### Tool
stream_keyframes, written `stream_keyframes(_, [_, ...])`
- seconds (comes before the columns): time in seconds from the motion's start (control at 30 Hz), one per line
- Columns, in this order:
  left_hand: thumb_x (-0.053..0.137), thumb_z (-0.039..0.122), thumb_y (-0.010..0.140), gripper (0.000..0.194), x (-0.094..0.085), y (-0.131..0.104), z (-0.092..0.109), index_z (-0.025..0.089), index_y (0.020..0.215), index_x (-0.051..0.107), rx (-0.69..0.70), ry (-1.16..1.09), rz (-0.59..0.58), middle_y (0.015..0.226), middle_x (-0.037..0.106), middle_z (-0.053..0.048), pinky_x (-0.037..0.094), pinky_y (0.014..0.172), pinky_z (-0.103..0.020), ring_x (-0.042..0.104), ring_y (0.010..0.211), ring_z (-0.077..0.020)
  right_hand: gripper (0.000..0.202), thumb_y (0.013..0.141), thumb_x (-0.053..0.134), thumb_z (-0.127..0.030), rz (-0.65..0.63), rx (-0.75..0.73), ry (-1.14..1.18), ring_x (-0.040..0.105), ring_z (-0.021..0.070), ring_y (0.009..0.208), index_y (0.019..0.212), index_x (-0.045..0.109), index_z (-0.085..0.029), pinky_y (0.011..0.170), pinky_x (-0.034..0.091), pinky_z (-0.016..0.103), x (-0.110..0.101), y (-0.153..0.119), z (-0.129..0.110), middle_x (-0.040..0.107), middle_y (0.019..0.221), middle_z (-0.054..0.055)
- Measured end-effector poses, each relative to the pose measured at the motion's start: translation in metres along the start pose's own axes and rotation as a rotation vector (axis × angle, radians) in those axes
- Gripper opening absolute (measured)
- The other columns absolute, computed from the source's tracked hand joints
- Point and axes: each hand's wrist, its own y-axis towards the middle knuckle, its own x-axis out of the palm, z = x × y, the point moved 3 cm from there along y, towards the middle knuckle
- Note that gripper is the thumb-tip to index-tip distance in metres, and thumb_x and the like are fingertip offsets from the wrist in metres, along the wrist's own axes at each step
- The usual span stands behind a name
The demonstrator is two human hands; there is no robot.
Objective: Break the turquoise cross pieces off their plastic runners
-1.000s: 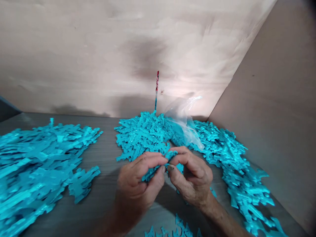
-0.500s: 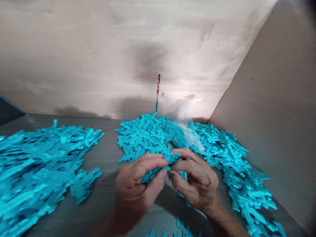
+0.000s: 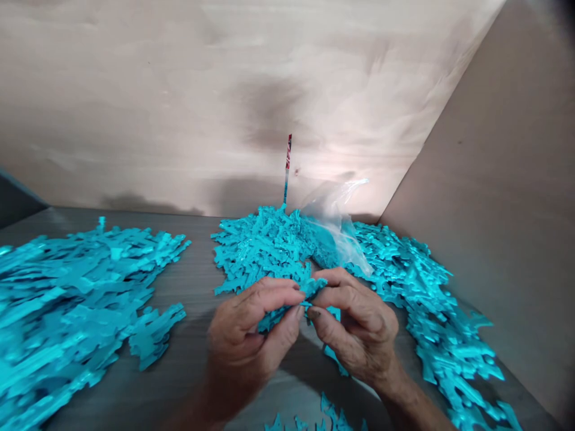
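My left hand [image 3: 258,329] and my right hand [image 3: 359,323] meet in front of the middle heap, fingertips almost touching. Between the fingers and thumbs of both is a small turquoise piece [image 3: 306,304], mostly covered by the fingertips. Just behind the hands rises the middle heap of small turquoise pieces [image 3: 260,242]. A clear plastic bag [image 3: 336,236] with turquoise pieces in it lies against the right side of that heap. Several loose turquoise pieces [image 3: 335,414] lie at the bottom edge, nearer than the hands.
A wide pile of flat turquoise pieces [image 3: 67,299] covers the left of the grey table [image 3: 191,347]. Another pile [image 3: 449,335] runs along the right wall [image 3: 507,197]. A thin red-topped stick [image 3: 288,161] stands up behind the middle heap, before the pale back wall [image 3: 179,108].
The fingertips have shifted very slightly around the small piece, with my right thumb and index finger now nearer each other. The piles and the bag look the same.
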Motion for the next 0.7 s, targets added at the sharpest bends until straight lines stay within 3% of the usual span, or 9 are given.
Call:
stream_keyframes(0.3, [0.068, 0.003, 0.076, 0.028, 0.003, 0.001, 0.001, 0.027, 0.090, 0.068, -0.057, -0.030, 0.012, 0.087, 0.076, 0.006, 0.057, 0.080, -0.021, 0.072, 0.083, -0.0106, 0.013, 0.081, 0.064, -0.008, 0.054, 0.092, 0.110, 0.066, 0.0166, 0.081, 0.080, 0.064, -0.021, 0.073, 0.052, 0.029, 0.004, 0.001, 0.001, 0.066, 0.075, 0.000])
stream_keyframes(0.57, [0.074, 0.012, 0.074, 0.019, 0.006, 0.000, -0.015, 0.025, 0.087, 0.073, -0.363, -0.181, -0.051, 0.079, 0.076, 0.005, 0.057, 0.065, -0.020, 0.072, 0.069, -0.0123, 0.011, 0.080, 0.066, -0.010, 0.034, 0.341, 0.367, 0.056, 0.0119, 0.072, 0.074, 0.064, -0.019, 0.066, 0.045, 0.025, 0.006, 0.000, 0.008, 0.061, 0.079, -0.001])
stream_keyframes(0.7, [0.074, 0.012, 0.073, 0.021, 0.005, -0.001, -0.018, 0.026, 0.088, 0.075, -0.388, -0.220, -0.067, 0.082, 0.076, 0.004, 0.057, 0.068, -0.020, 0.072, 0.071, -0.0128, 0.011, 0.081, 0.065, -0.011, 0.015, 0.386, 0.429, 0.054, 0.0118, 0.072, 0.074, 0.064, -0.019, 0.068, 0.044, 0.026, 0.007, -0.001, 0.009, 0.059, 0.078, -0.002])
